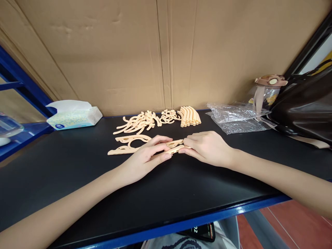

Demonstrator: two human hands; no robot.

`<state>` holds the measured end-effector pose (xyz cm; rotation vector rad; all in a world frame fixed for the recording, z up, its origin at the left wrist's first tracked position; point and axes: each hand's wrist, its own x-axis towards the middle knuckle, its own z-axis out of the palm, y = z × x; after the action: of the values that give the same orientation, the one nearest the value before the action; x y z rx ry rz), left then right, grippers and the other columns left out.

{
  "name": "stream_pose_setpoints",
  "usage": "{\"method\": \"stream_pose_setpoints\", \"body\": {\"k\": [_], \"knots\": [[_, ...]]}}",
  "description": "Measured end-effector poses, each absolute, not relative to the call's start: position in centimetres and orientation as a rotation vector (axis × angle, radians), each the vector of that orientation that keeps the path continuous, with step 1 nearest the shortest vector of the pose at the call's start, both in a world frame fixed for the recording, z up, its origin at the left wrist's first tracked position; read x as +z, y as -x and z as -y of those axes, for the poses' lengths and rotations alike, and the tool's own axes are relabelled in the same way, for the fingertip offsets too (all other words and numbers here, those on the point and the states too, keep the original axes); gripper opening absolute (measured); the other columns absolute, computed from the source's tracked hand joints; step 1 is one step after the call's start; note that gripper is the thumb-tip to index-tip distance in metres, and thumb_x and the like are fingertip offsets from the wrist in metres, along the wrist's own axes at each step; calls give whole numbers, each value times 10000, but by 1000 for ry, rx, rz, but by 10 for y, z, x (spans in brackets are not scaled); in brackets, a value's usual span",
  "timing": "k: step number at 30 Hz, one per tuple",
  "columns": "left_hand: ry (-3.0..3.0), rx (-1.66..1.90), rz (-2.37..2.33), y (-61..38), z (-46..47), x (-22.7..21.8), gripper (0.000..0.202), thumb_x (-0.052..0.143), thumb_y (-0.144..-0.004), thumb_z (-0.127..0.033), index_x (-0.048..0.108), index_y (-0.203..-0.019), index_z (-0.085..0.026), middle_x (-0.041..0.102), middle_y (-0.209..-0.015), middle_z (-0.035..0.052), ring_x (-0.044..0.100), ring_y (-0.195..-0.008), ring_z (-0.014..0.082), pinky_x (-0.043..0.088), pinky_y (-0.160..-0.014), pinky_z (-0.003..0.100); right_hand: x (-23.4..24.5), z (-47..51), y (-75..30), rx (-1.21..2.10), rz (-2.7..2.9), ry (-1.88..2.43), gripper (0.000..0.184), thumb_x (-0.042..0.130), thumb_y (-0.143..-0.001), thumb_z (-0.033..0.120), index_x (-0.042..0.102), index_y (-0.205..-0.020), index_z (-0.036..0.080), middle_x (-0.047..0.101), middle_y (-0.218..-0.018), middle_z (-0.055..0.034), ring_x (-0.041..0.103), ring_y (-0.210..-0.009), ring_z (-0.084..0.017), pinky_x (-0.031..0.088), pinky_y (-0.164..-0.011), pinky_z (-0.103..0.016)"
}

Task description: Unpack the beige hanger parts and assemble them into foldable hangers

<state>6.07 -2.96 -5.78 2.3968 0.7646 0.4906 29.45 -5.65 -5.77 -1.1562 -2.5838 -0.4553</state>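
Both hands grip a beige plastic folding hanger (174,150) just above the black tabletop. My left hand (145,155) pinches its left end between thumb and fingers. At its right end, my right hand (209,147) is closed around it, and the curled fingers hide part of the plastic. Left of my left hand lies another folding hanger (121,151) with a curved hook. Behind the hands are a loose heap of curved beige hanger pieces (137,123), a small pile of hooks (169,117) and a neat row of hanger arms (190,116).
A tissue pack (74,117) stands at the back left. Crumpled clear plastic bags (236,117) lie at the back right, before a water bottle (269,91) and a dark bag (306,107). Cardboard (116,52) walls the back. A phone (201,232) is below the blue front edge.
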Motion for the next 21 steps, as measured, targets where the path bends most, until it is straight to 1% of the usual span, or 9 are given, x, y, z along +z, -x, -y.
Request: {"method": "stream_pose_setpoints", "body": {"k": [6, 11, 16, 21], "knots": [[-2410, 491, -783, -60, 28, -59, 272, 418, -947, -401, 630, -1021, -247, 456, -1309, 37, 480, -1167, 208, 376, -1017, 347, -61, 54, -296, -463, 2619, 1112, 430, 281, -993, 397, 582, -817, 146, 624, -723, -42, 540, -625, -140, 304, -582, -268], [-2432, 488, -773, -59, 27, -60, 276, 416, -947, -400, 634, -1015, -244, 464, -1305, 36, 487, -1157, 207, 379, -1017, 345, -64, 53, -296, -496, 2639, 1081, 400, 284, -994, 373, 572, -833, 147, 618, -732, -37, 533, -627, -143, 309, -591, -276], [-2432, 489, -767, -58, 27, -61, 272, 417, -949, -396, 630, -1019, -241, 462, -1299, 39, 487, -1154, 202, 379, -1009, 336, -67, 52, -295, -543, 2634, 1052, 410, 267, -998, 365, 564, -817, 148, 607, -727, -37, 515, -620, -144, 310, -608, -281], [-2435, 485, -773, -58, 27, -61, 262, 418, -952, -390, 621, -1024, -242, 458, -1298, 36, 479, -1164, 189, 369, -1012, 324, -67, 51, -294, -489, 2641, 1057, 386, 268, -993, 345, 550, -815, 149, 594, -740, -43, 492, -632, -150, 313, -634, -284]]}}
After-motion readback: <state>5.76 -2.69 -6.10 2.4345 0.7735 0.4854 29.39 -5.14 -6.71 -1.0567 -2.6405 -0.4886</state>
